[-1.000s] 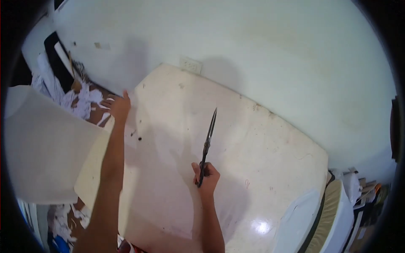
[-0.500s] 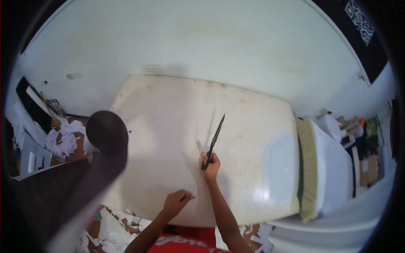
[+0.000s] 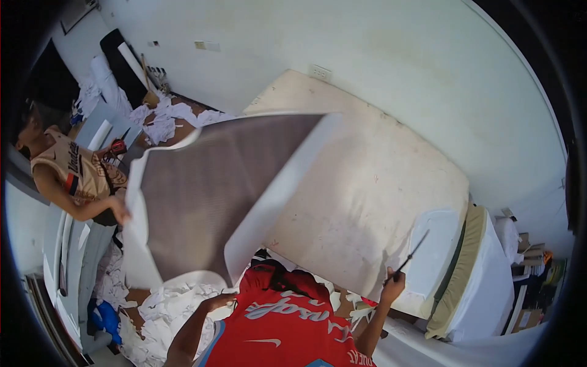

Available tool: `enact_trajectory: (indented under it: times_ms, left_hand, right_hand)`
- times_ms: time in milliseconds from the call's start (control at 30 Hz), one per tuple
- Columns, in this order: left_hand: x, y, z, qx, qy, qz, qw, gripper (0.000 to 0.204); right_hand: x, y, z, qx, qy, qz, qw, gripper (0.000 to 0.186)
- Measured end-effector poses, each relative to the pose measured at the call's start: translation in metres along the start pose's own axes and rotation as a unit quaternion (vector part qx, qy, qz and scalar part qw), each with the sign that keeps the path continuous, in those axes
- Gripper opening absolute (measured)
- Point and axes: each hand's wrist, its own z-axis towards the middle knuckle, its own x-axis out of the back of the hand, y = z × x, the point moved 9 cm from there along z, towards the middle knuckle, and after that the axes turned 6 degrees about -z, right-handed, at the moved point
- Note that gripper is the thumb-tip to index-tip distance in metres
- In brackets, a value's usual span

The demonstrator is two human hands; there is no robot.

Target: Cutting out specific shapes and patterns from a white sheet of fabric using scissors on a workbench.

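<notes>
My right hand (image 3: 394, 286) grips a pair of long dark scissors (image 3: 414, 251), its blades pointing up and away over the table's right part. Low in the view, my left hand (image 3: 219, 301) hovers beside my red shirt, its fingers partly stretched out and apparently holding nothing. Just beyond it a large grey-brown sheet (image 3: 208, 189) with white edges hangs slantwise over the left part of the pale table (image 3: 361, 177). At the left, a co-worker's hand (image 3: 120, 210) is at the sheet's near left edge. The sheet hides part of the tabletop.
White scraps (image 3: 177, 312) cover the floor to the left and below the table. A white padded block with a tan edge (image 3: 458, 272) stands against the table's right end. Stacked boxes (image 3: 532, 260) lie farther right. A wall (image 3: 391, 55) bounds the far side.
My view has turned left, bringing the co-worker into sight. The rolled dark sheet is now spread over the table's left part. My right hand with the scissors appears farther right and lower.
</notes>
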Motion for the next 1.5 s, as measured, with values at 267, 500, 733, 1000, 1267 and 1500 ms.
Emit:
enact_trajectory:
  times_ms: [267,500,733,1000,1267,1500]
  left_hand:
    - [0.168,0.058,-0.030,-0.267,0.343,-0.358,0.827,0.074]
    - [0.044,0.215,0.008,-0.354,0.199,-0.182,0.896,0.061]
    - [-0.077,0.302,0.021,-0.283,0.185,-0.249,0.907,0.059]
    - [-0.187,0.309,0.094,-0.156,-0.023,-0.243,0.957,0.050]
    - [-0.167,0.345,0.036,-0.392,0.011,0.349,0.851,0.044]
    - [-0.111,0.458,0.024,-0.611,0.180,0.581,0.507,0.044]
  right_hand:
    - [-0.018,-0.024,-0.020,-0.020,0.013,0.143,0.989,0.022]
    - [-0.063,-0.047,-0.059,-0.044,-0.049,0.240,0.969,0.019]
    - [-0.041,-0.078,-0.103,-0.045,-0.079,0.235,0.968,0.020]
    - [-0.042,-0.118,-0.144,-0.010,-0.170,0.230,0.958,0.026]
    - [-0.082,-0.169,-0.209,0.036,-0.321,0.060,0.945,0.019]
    - [-0.162,-0.150,-0.268,-0.230,-0.468,0.132,0.843,0.036]
